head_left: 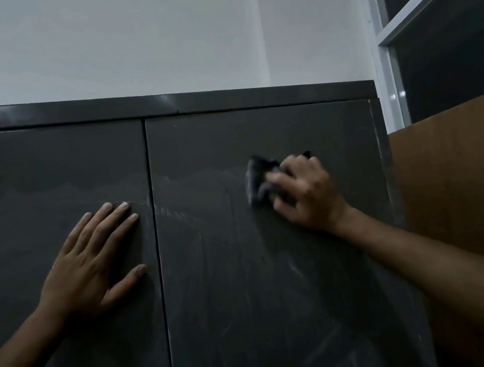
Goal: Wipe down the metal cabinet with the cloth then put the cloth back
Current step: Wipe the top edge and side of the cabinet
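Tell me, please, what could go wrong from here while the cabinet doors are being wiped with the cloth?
1. The right hand grips a bunched cloth, so little of it meets the right door; streaks may remain, as the pale smears below suggest.
2. The left hand presses flat on the left door and may leave fresh prints there.
3. The top strip of the metal cabinet sits above the wiped band and could be missed.

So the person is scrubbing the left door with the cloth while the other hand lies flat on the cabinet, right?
Not quite. The head view shows the right hand rubbing the cloth on the right door, not the left one. The left hand does lie flat on the cabinet, on its left door.
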Demonstrator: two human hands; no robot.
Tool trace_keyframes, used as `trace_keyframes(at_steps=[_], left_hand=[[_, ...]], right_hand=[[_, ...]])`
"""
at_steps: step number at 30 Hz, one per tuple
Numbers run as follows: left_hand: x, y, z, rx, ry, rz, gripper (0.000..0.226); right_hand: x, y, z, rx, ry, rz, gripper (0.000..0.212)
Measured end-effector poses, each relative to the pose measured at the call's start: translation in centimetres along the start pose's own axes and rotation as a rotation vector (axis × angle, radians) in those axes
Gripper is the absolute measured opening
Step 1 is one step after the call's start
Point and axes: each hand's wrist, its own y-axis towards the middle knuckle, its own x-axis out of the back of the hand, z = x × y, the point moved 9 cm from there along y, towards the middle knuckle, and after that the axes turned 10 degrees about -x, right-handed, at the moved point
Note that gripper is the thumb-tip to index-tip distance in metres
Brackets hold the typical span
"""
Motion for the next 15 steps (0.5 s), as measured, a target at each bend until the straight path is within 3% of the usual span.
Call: trace_keyframes(at_steps=[2,3,4,7,9,10,13,14,15], left_hand=[[0.0,0.1,-0.1,-0.002,-0.005,-0.003,0.084],[0.0,0.1,-0.1,-0.001,-0.006,-0.004,0.084],[0.0,0.1,0.0,0.002,-0.004,-0.005,0.084],[-0.1,0.0,0.0,0.001,0.000,-0.003,0.084],[-0.1,-0.1,0.1,0.000,0.002,-0.001,0.084],[-0.2,-0.1,0.1,0.000,0.001,0.002,0.084],[-0.2,-0.1,0.2,0.001,-0.002,0.003,0.084],[-0.2,-0.1,0.2,0.005,-0.003,0.001,0.084],[-0.2,-0.1,0.2,0.007,-0.004,-0.001,0.084]], right_hand=[[0.0,-1.1,2.0,0.320,-0.012,0.108,0.030],[0.1,-0.6,1.4,0.352,-0.035,0.106,0.030],[0.2,0.6,0.0,0.277,-0.051,0.079,0.030],[1.6,3.7,-5.2,-0.326,-0.013,-0.076,0.032],[1.2,3.0,-4.1,-0.428,0.007,-0.127,0.032],[0.6,2.4,-2.0,-0.302,0.016,-0.101,0.032],[-0.6,-0.5,4.0,0.318,0.017,0.093,0.030],[-0.6,-0.3,4.0,0.390,-0.004,0.124,0.030],[-0.6,0.6,3.2,0.349,-0.018,0.113,0.029]])
